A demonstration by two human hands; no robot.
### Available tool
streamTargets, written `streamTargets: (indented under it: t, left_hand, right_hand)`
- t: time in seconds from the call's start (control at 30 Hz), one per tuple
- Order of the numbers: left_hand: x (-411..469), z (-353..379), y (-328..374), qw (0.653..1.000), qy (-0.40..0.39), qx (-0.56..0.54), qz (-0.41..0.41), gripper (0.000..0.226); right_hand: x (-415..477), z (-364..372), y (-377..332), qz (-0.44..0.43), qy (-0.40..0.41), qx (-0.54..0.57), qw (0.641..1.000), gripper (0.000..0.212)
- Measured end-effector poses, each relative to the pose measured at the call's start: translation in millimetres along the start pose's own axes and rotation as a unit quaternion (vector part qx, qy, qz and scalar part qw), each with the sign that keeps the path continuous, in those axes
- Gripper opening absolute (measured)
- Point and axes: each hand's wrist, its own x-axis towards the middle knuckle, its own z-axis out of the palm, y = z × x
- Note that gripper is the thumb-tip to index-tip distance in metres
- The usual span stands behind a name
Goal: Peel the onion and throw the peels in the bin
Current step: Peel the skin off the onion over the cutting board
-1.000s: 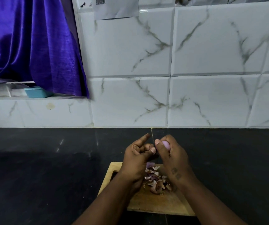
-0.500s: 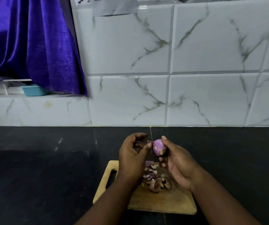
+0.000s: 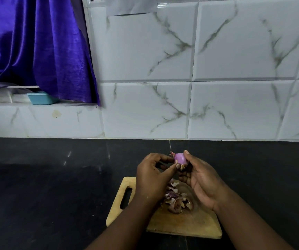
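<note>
A small purple onion (image 3: 179, 158) is held up above the far end of a wooden cutting board (image 3: 186, 222). My right hand (image 3: 201, 181) grips it from the right with thumb and fingertips. My left hand (image 3: 153, 175) touches its left side, thumb and forefinger pinching at dry skin near the root end. A heap of purple and brown peels (image 3: 178, 199) lies on the board below the hands. No bin is in view.
The board sits on a black countertop (image 3: 55, 186) backed by a white marble-patterned tiled wall (image 3: 217, 87). At the far left a purple curtain (image 3: 36, 47) hangs over a ledge with a small blue container (image 3: 42, 98).
The right hand has turned palm up, so the onion now shows between the fingertips. The left thumb and forefinger have moved onto its left side. The peel heap is unchanged.
</note>
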Motion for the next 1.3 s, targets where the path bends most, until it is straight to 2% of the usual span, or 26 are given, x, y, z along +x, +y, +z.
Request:
streamTargets:
  t: [0.17, 0.33, 0.5, 0.73, 0.87, 1.0, 1.07, 1.3]
  left_hand:
    - [-1, 1, 0, 0.999, 0.001, -0.038, -0.024, 0.013]
    - [3, 1, -6, 1.0, 0.019, -0.004, -0.016, 0.014]
    - [-1, 4, -3, 0.994, -0.009, -0.09, -0.062, 0.003]
    - [0, 4, -3, 0.997, -0.009, -0.05, -0.05, 0.019]
    - [-1, 3, -1, 0.997, -0.006, -0.066, -0.04, 0.003]
    - [1, 4, -4, 0.992, -0.006, -0.096, -0.082, 0.008]
    - [4, 2, -6, 0.989, 0.002, -0.104, -0.102, 0.014]
    - [12, -6, -4, 0.956, -0.016, -0.235, -0.176, 0.015]
  right_hand:
    - [-2, 2, -1, 0.003, 0.009, 0.015, 1.0, 0.044]
    - [0, 2, 2, 0.0, 0.013, 0.019, 1.0, 0.043]
    - [0, 1, 1, 0.001, 0.006, 0.022, 1.0, 0.04]
    - [1, 2, 2, -0.012, -0.005, 0.033, 0.999, 0.043]
    - [1, 1, 2, -0.012, -0.014, 0.019, 1.0, 0.039]
    - [1, 0, 2, -0.021, -0.022, 0.01, 0.999, 0.035]
    - [0, -1, 2, -0.04, -0.027, -0.022, 0.999, 0.032]
    - [0, -4, 2, -0.077, -0.035, -0.143, 0.986, 0.035]
